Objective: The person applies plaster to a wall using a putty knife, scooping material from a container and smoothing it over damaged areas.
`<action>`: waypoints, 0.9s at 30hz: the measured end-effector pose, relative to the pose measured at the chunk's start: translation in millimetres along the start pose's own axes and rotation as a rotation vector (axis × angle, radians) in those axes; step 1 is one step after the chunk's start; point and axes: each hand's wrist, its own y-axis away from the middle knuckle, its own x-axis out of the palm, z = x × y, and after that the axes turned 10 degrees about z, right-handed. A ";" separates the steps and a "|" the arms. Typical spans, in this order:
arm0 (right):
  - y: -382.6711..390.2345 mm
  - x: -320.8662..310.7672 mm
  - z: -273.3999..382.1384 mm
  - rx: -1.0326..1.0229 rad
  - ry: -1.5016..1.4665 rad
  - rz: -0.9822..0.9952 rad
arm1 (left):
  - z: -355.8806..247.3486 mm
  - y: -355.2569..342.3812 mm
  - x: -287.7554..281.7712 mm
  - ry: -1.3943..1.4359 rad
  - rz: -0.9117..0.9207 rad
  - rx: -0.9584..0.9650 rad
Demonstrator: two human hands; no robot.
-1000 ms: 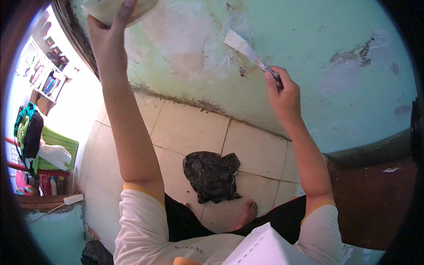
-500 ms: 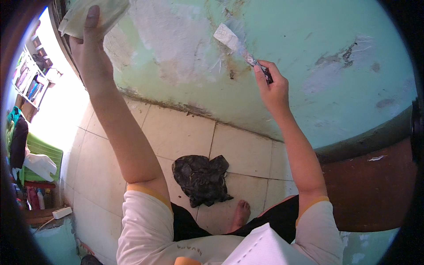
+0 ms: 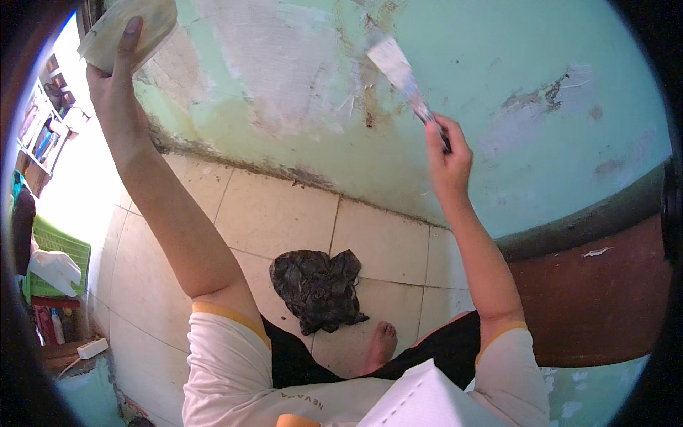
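Observation:
My left hand [image 3: 119, 107], raised at the upper left, is closed on a pale cream plastic bag [image 3: 155, 27], with the thumb across its face; what is inside cannot be made out. In my right hand [image 3: 451, 160] is a putty knife [image 3: 391, 62], gripped by its dark handle. White paste coats its blade, which points up and left, just in front of the green wall [image 3: 455, 50]. Whether the blade touches the wall cannot be told. Close by, the wall carries a broad whitish patch [image 3: 277, 67] and a brown-stained streak [image 3: 369, 107].
A crumpled black plastic bag [image 3: 316, 290] lies on the tiled floor [image 3: 277, 210] near my bare foot [image 3: 383, 346]. At right stands a brown panel [image 3: 590, 306]. On the left are a green crate [image 3: 60, 249], a white shelf [image 3: 46, 139] and a white power strip [image 3: 92, 348].
My right hand has moved slightly right and down, taking the putty knife off the stained spot with its blade turned more upright. My left hand and the pale bag have shifted left.

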 end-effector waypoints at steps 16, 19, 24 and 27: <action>41.2 2.0 9.5 0.043 0.127 0.150 | -8.7 4.7 28.2 -0.152 0.011 0.054; 22.1 25.0 13.8 0.037 0.130 0.216 | -4.1 3.6 33.1 -0.190 0.014 0.022; 25.3 17.3 -8.4 0.092 0.242 0.198 | 4.5 -6.7 16.2 0.079 0.175 -0.045; 48.5 -16.1 -15.5 0.181 0.282 0.207 | 32.6 -18.7 0.1 0.413 0.183 -0.054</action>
